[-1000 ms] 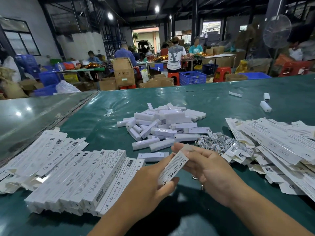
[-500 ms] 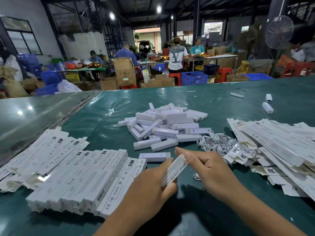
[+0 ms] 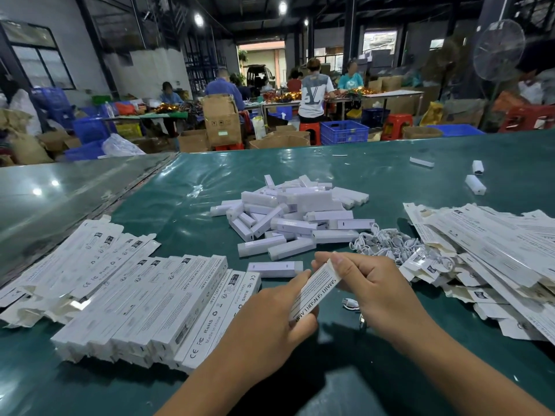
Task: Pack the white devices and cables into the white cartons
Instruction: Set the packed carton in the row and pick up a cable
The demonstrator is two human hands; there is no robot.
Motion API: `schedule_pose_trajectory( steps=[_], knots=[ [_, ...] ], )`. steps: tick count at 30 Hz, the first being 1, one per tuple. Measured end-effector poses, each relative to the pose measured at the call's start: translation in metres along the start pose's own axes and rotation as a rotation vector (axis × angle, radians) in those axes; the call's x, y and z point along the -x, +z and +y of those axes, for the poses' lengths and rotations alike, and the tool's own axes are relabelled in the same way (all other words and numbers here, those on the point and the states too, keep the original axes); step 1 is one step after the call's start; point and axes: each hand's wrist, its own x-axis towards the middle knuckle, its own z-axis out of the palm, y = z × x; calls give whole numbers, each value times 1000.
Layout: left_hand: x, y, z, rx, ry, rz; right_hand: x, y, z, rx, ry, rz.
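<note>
Hands: both raised over the near edge of the green table (image 3: 420,163), meeting on one white carton (image 3: 315,291).
Left hand (image 3: 270,319): curled round the carton's lower end, thumb on top near the printed lettering, fingers underneath.
Right hand (image 3: 369,286): pinching the carton's upper end, thumb tip on the top edge, fingers folded behind it.
Held carton: slanted from lower left to upper right between the two hands, printed face upward, off the table.
Loose cable end (image 3: 350,303): lying on the table just beside the right hand, below the palm.
Filled cartons (image 3: 168,307): packed side by side in a row just left of the left hand, printed sides up.
Flat cartons, left (image 3: 75,265): fanned out behind that row, toward the table's left edge.
Single device (image 3: 274,269): lying flat on the table just beyond the fingertips of both hands.
Cables (image 3: 387,246): white tangled heap right of that device, just beyond the right hand.
Flat cartons, right (image 3: 486,250): overlapping pile along the right side, touching the cable heap.
Device pile (image 3: 294,217): jumbled white bars in mid-table, well beyond the hands.
Stray devices (image 3: 475,184): three lying apart at the far right of the table.
Background: people (image 3: 315,91) seated at far tables among blue crates (image 3: 344,132) and brown boxes (image 3: 222,118).
</note>
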Motion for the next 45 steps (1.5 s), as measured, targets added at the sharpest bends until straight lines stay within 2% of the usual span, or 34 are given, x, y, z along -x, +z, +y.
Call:
schedule_pose_trajectory(
  steps=[11,16,18,20,21,23,25,27,29,30,32,38,42,43,45],
  knots=[
    [1,0,-1,20,12,-20,-2,-7,-1,-5,64,-81],
    [1,-1,4,-24,16,-120,-3,-9,-6,-135,84,-81],
    [3,-1,7,-28,25,-158,0,-7,-9,-53,52,-211],
    [3,-1,9,-40,22,-182,3,-1,-12,141,4,-349],
    [4,-1,10,-52,10,-197,5,3,-13,232,-43,-366],
    [6,1,11,-51,3,-233,7,15,-11,315,-91,-279],
    [5,-1,11,58,-14,-275,5,21,-4,295,-59,-184],
    [2,-9,9,331,-86,-361,1,19,-1,233,33,-131],
    [-1,-22,4,749,-226,-401,-8,7,2,91,160,-12],
    [-1,-28,2,944,-291,-382,-13,0,3,-30,238,61],
    [-1,-31,-3,1116,-283,-319,-19,-11,7,-258,370,176],
    [-5,-27,-9,1267,-223,-269,-20,-1,12,-509,506,276],
    [-6,-28,-11,1326,-276,-209,-20,1,12,-548,594,320],
    [-6,-26,-11,1272,-254,-175,-20,3,14,-543,616,315],
    [-6,-23,-10,1018,-184,-50,-20,12,15,-442,609,245]
  ],
)
